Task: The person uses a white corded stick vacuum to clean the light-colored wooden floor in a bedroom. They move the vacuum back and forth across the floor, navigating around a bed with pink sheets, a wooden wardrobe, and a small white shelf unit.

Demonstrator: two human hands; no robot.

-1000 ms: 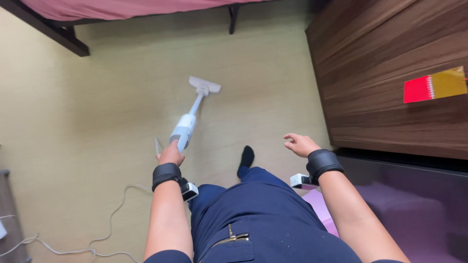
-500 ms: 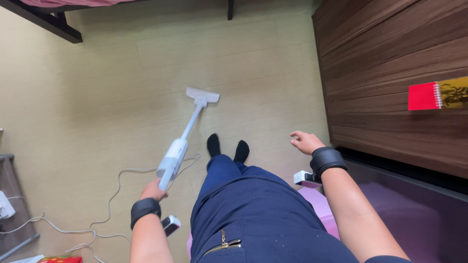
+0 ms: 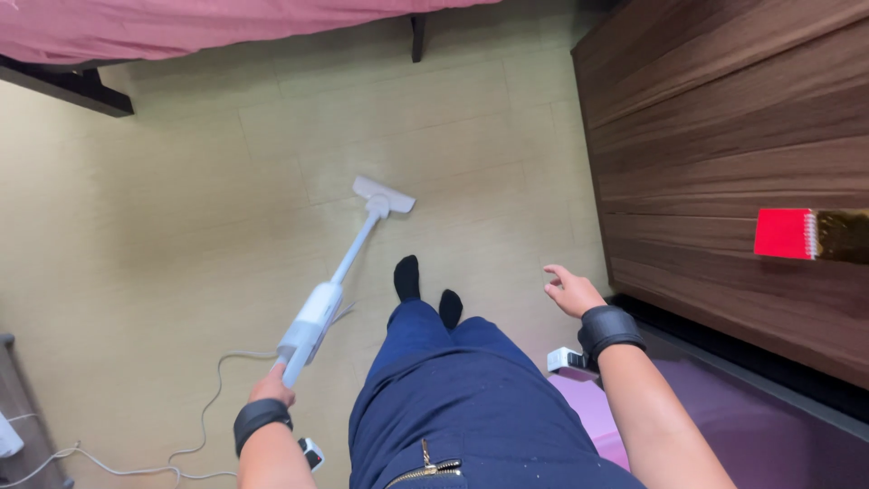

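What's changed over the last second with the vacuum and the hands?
The left hand has drawn the white stick vacuum back toward the body, so its floor head now sits nearer the feet. The grip on the handle is unchanged. The right hand stays empty and open beside the wooden cabinet.

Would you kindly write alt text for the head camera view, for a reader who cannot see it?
Seen from above, a person's left hand grips a white stick vacuum on a pale floor. The right hand hangs open and empty beside a dark wooden cabinet; a pink bed edges the top.
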